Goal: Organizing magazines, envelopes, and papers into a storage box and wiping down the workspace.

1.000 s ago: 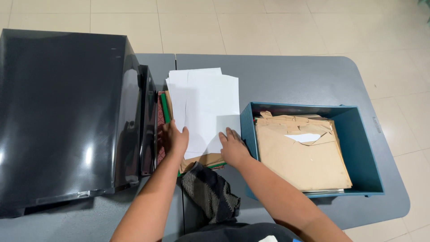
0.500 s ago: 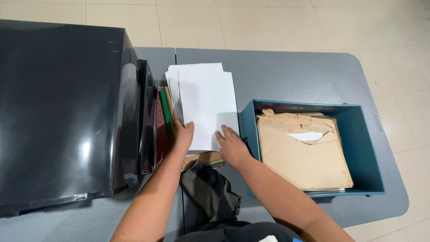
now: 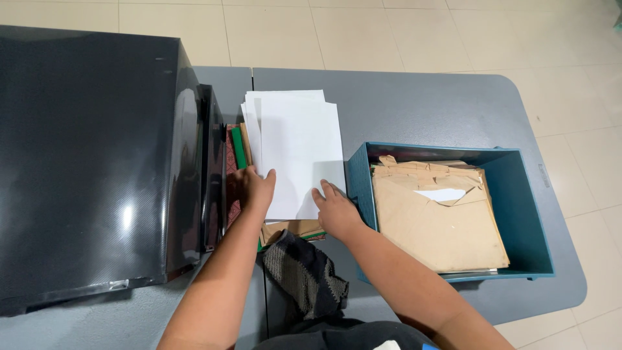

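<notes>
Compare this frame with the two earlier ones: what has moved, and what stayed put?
Little has changed. The white sheets, fanned at a slight angle a second ago, now lie more squarely together; the left hand and right hand remain pressed on their near edge, nothing picked up or released. The teal bin of brown envelopes, the black case and the dark cloth stayed where they were.

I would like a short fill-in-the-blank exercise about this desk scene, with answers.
1. Both hands rest on a stack of ____ paper sheets.
2. The brown envelopes lie inside a ____ box.
3. The left hand is nearer to the large ____ case than the right hand is.

Answers: white; teal; black
</notes>
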